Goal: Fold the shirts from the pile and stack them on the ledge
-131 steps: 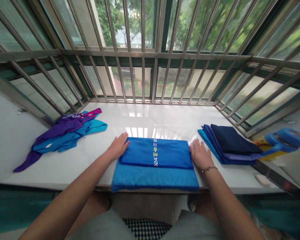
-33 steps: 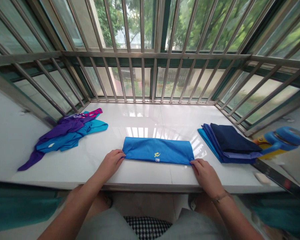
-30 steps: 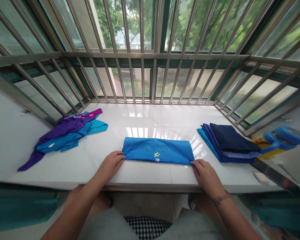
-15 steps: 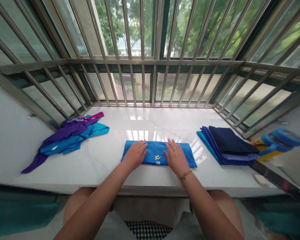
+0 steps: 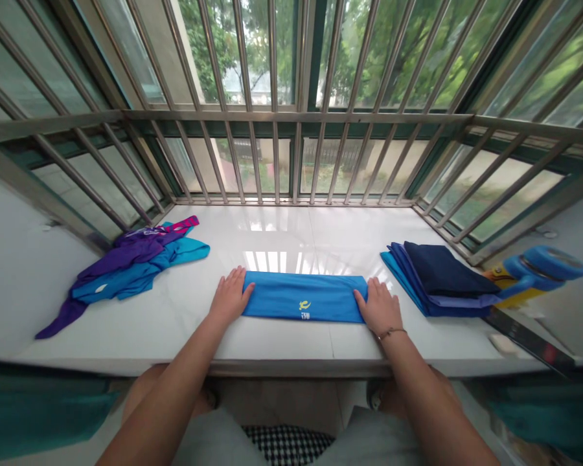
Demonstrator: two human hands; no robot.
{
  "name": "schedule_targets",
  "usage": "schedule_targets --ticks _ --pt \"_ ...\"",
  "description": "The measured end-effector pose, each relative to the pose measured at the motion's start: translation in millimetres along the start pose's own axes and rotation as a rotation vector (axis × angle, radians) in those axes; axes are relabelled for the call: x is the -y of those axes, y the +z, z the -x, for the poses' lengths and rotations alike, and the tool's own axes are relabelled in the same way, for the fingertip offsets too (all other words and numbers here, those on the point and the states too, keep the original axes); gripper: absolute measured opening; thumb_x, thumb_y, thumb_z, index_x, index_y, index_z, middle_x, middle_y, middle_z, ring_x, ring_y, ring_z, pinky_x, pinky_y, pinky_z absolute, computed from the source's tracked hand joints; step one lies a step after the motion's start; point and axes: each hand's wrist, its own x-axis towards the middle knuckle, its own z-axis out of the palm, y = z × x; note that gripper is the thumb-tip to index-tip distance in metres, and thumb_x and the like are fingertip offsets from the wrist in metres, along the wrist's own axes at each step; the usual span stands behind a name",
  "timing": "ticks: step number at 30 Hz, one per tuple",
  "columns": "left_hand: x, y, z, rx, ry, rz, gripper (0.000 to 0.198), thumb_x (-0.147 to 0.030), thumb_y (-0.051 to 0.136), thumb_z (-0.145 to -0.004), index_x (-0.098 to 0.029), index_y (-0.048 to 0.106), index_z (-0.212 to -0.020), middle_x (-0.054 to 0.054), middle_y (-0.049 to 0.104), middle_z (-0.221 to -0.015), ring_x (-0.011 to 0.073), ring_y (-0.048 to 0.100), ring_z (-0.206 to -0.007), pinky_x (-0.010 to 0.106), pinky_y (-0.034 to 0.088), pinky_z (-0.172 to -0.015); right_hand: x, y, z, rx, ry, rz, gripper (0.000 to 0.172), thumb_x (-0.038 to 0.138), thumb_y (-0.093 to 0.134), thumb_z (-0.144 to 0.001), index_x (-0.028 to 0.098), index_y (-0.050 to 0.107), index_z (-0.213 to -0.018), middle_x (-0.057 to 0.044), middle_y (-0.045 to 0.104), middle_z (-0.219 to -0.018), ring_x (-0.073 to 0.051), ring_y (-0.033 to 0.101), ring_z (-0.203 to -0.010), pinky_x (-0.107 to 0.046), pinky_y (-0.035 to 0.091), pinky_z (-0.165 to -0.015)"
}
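A blue garment (image 5: 291,294), folded into a long flat strip, lies across the white ledge in front of me. A small yellow emblem and white lettering show near its lower edge. At its left end rests my left hand (image 5: 229,298), palm down, fingers stretched out and the thumb touching the cloth. My right hand (image 5: 381,307) lies flat over the right end, its fingers also extended, with a thin bracelet at the wrist. Neither hand grasps the fabric.
Crumpled purple and blue clothes (image 5: 131,259) lie on the left of the white ledge (image 5: 282,343). On the right sit a stack of folded dark and blue clothes (image 5: 447,272), a blue and yellow bottle (image 5: 534,278) and a long black box (image 5: 529,340). Metal bars (image 5: 296,116) close off the window.
Both hands have slid outward from the garment's middle to its two ends, the left to the left and the right to the right. The strip's ends look straighter.
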Motion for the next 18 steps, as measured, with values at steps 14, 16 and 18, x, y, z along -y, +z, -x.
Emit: schedule_targets --ticks 14,16,18 --pt "1 -30.0 4 -0.144 -0.246 0.368 0.042 -0.047 0.038 -0.106 -0.025 0.074 -0.108 0.009 0.082 -0.113 0.0287 0.074 -0.109 0.042 0.057 -0.098 -30 -19 23 0.007 0.286 -0.048 0.035 0.034 0.046 -0.110 0.009 0.068 -0.116 -0.021 0.077 -0.085 -0.033 0.078 -0.077 -0.038 0.055 -0.067" --pt "-1 -27.8 1 -0.132 -0.230 0.329 0.039 -0.046 0.041 -0.105 -0.025 0.073 -0.103 0.010 0.081 -0.108 0.0299 0.073 -0.107 0.043 0.056 -0.097 -47 -32 15 -0.074 0.327 -0.059 0.036 0.036 0.049 -0.107 0.008 0.068 -0.121 -0.024 0.078 -0.088 -0.035 0.078 -0.077 -0.041 0.055 -0.067" --pt "-2 -25.9 -1 -0.131 -0.220 0.299 0.036 -0.046 0.043 -0.104 -0.025 0.072 -0.099 0.010 0.080 -0.104 0.0307 0.073 -0.106 0.043 0.056 -0.096 -51 -49 9 -0.142 0.318 -0.094 0.039 0.038 0.052 -0.104 0.010 0.069 -0.126 -0.025 0.079 -0.094 -0.036 0.078 -0.080 -0.042 0.055 -0.070"
